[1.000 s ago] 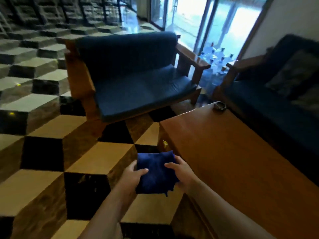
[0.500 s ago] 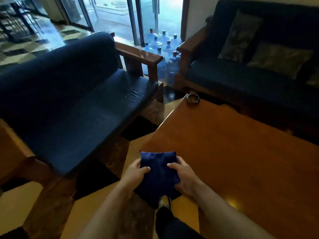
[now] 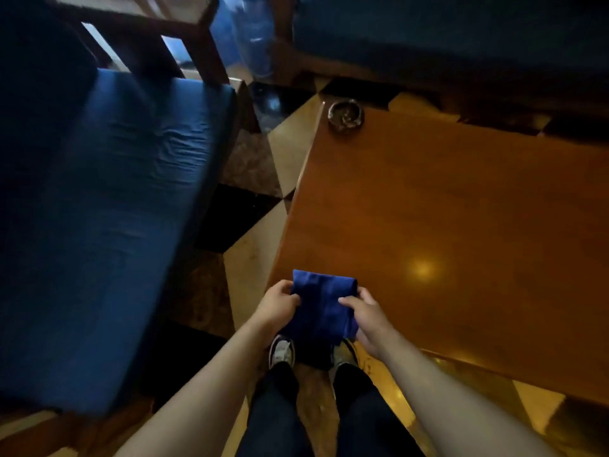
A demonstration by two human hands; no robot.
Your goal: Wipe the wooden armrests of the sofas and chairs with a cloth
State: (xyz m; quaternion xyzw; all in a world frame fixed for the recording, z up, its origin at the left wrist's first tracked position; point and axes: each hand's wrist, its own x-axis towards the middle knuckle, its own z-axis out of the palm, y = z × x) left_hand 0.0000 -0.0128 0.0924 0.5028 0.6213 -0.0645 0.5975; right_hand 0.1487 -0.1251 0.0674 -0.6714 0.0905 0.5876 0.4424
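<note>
A folded dark blue cloth hangs in front of me, low in the view. My left hand grips its left edge and my right hand pinches its right edge. To my left stands a blue-cushioned sofa. Its wooden armrest shows at the top left, well away from both hands. A second blue sofa with a wooden frame lies across the top right, dark and blurred.
A wooden coffee table fills the right side, with a small ashtray on its far left corner. Water bottles stand between the two sofas. I stand on a patterned tile floor in the gap between sofa and table.
The view has tilted down and moved forward between sofa and table; my feet now show. Both hands still hold the cloth the same way in front of me.
</note>
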